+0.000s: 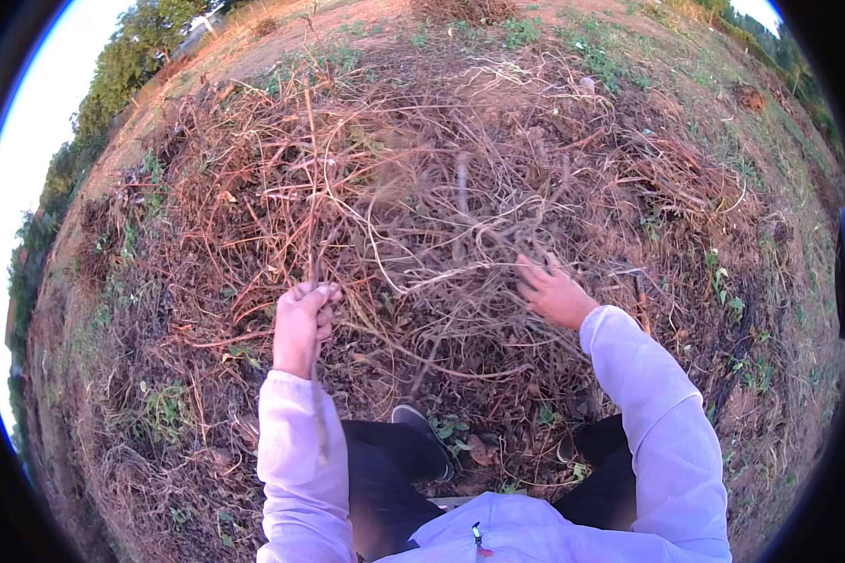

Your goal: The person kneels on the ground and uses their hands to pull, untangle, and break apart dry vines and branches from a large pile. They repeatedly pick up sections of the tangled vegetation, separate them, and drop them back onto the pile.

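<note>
My left hand (305,325) is closed around a thin, straight dry stick (315,176). The stick stands up beyond my fist, and its lower end hangs below along the white sleeve. Fingers apart, my right hand (553,290) lies at the edge of a tangle of dry vines (458,274); some stems pass by its fingertips. I cannot make out any stem gripped in it. Pale, bent vine stems (422,285) loop between the two hands. The heap spreads in front of me, brown and reddish, with part of it blurred.
Right of my right hand lies what looks like a hand tool with a wooden handle (642,302), partly among stems. My dark shoe (422,440) is just below the heap. Green weeds (736,302) grow at the right. Another brush pile (465,8) sits farther off.
</note>
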`<state>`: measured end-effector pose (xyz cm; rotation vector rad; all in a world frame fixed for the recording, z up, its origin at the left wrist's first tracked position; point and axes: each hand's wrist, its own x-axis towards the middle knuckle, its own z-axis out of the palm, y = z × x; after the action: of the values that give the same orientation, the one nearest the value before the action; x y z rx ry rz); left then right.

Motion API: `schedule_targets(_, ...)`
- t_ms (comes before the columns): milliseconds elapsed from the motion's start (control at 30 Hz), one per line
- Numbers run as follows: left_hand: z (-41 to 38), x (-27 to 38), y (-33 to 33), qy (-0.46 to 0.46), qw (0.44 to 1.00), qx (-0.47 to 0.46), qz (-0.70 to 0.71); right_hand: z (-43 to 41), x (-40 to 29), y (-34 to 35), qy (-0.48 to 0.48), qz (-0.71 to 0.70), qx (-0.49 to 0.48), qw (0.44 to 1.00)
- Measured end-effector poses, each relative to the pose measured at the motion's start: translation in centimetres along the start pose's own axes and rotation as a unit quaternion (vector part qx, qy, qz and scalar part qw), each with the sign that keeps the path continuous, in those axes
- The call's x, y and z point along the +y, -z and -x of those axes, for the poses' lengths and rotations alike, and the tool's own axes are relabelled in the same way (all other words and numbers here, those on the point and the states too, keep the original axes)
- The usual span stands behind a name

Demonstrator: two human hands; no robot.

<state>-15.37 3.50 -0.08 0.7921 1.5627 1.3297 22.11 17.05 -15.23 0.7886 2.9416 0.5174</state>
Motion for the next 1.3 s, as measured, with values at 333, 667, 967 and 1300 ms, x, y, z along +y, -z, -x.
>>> schedule_targets(333,4.9,8.0,9.3,0.062,0.971,-0.122,-0.195,3.4,5.6,-3.9,-0.161,-0.043,-0.163,0.972)
schedule_targets(667,18.6,13.2,24.8,-0.170,0.954,0.240,-0.063,4.6,7.5,-10.0,-0.262,-0.187,-0.191,0.927)
schedule_targets(967,8.0,7.5,9.1,-0.192,0.941,-0.108,0.257,4.1,1.7,3.1,-0.125,-0.090,-0.178,0.972)
schedule_targets(1300,5.6,-1.0,-3.9,-0.094,0.873,-0.255,0.405,1.3,-4.6,20.9,-0.025,-0.402,0.115,0.908)
